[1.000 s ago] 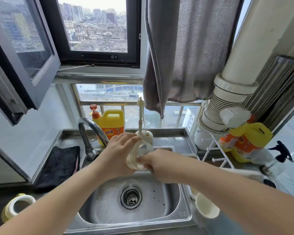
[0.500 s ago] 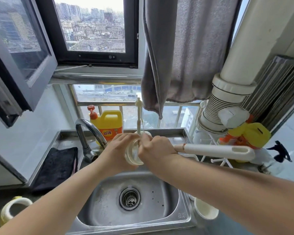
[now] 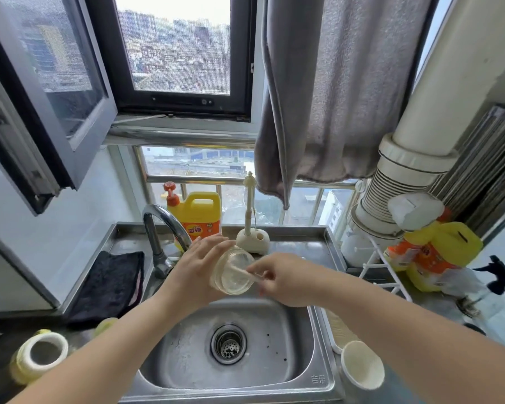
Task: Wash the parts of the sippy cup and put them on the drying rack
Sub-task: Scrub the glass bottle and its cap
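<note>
left hand (image 3: 197, 271) grasps clear cup body (image 3: 233, 271) above sink (image 3: 309, 342) | right hand (image 3: 286, 279) pinches thin clear piece (image 3: 252, 276) at its mouth | risk: wet cup may slip, thin piece may fall toward drain (image 3: 228, 344)

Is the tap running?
Off. No water falls from the tap into the sink, while the left hand holds the cup.

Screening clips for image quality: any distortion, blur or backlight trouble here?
Head view: wide-angle bending bows the window frame and pipe; daylight from behind, even on the sink; the clear cup in the left hand looks soft, the right hand slightly blurred.
</note>
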